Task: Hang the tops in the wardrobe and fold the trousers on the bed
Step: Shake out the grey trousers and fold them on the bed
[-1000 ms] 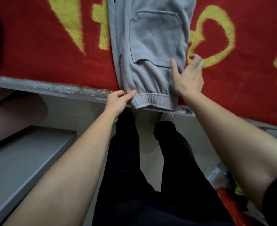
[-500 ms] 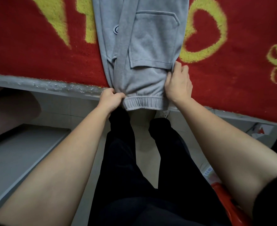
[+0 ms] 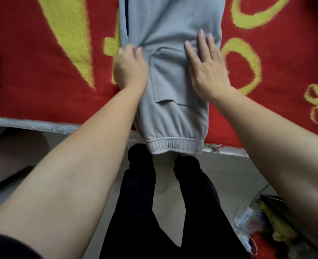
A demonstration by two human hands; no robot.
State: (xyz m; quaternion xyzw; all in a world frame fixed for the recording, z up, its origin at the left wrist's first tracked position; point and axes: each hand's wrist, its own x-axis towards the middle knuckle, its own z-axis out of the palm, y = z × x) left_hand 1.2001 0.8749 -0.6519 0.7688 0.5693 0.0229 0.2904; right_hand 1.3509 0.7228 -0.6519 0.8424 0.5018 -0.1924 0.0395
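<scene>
Left hand [image 3: 131,70] seemingly pinches grey trousers [image 3: 173,116]; right hand [image 3: 208,71] lies flat on them

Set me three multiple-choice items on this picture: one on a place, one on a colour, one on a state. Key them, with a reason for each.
1. Where does the cuff of the grey trousers lie?
A. on a pillow
B. over the bed rail
C. in a wardrobe

2. What colour is the blanket under them?
A. red with yellow patterns
B. plain blue
C. green stripes

3. How is the right hand?
A. curled round a hanger
B. hanging idle
C. flat on the trousers, fingers straight

Key:
1 B: the cuff overhangs the rail at the near edge.
2 A: red pile with yellow shapes shows on both sides of the trousers.
3 C: its straight fingers press the cloth by the pocket.
</scene>
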